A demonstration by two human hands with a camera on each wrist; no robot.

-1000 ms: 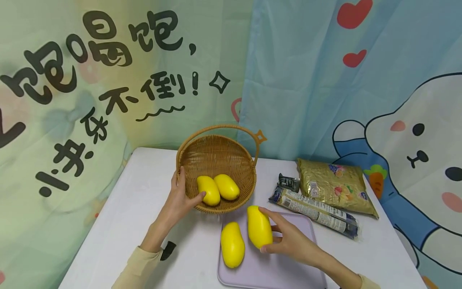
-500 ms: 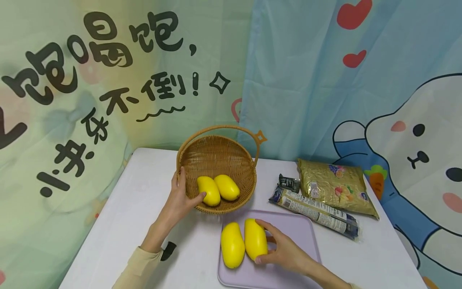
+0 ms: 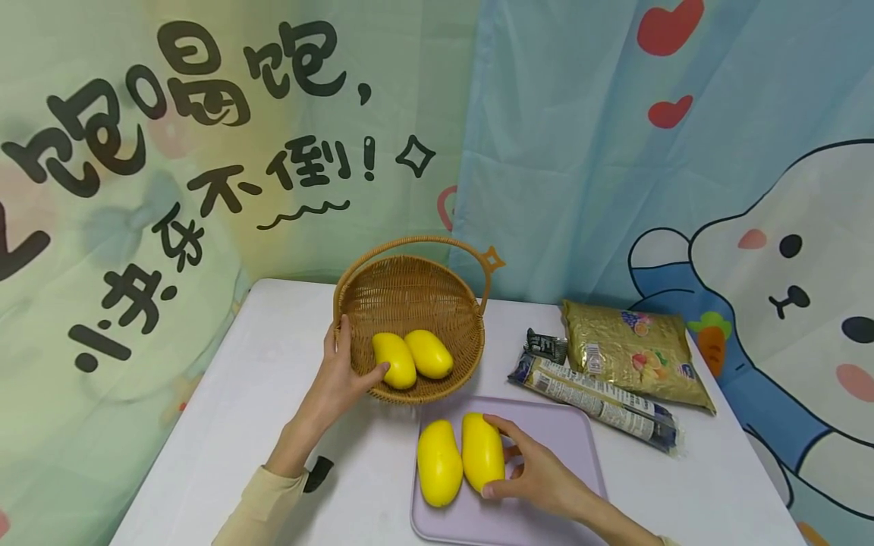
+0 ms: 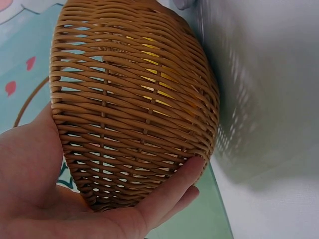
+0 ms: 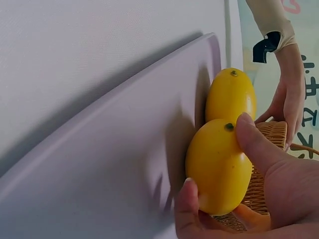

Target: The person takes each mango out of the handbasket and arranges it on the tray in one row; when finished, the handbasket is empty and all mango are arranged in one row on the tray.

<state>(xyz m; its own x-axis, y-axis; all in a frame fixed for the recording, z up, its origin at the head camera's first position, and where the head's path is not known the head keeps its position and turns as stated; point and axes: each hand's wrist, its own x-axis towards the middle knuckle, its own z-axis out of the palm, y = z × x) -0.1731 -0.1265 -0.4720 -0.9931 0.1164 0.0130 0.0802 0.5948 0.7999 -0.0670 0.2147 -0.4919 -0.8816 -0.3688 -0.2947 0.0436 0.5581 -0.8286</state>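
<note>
At the left of the white-covered table (image 3: 212, 425), the side of a wicker basket (image 3: 403, 284) is gripped by the left hand (image 3: 344, 379), the fingers curled against the woven wall and the thumb brought over the rim; whether the nearest fruit is touched by that thumb cannot be told. The basket's opening is turned toward the head camera, and two yellow mangoes, a left one (image 3: 396, 365) and a right one (image 3: 430, 354), can be seen lying together low inside it. Just in front and to the right, a lilac tray (image 3: 546, 432) is set, on whose left part a third mango (image 3: 439, 464) is laid lengthwise. Close along its right side a fourth mango (image 3: 482, 453) is pinched between the thumb and fingers of the right hand (image 3: 536, 474), over the tray; whether its weight is borne by the tray cannot be told. Beyond the tray's far right corner, a small black packet (image 3: 546, 346) is placed behind the end of a long blue-and-white package (image 3: 594, 402), which is laid slantwise in front of a gold bag (image 3: 635, 353) printed with fruit, so that the bag's near edge is partly blocked.
</note>
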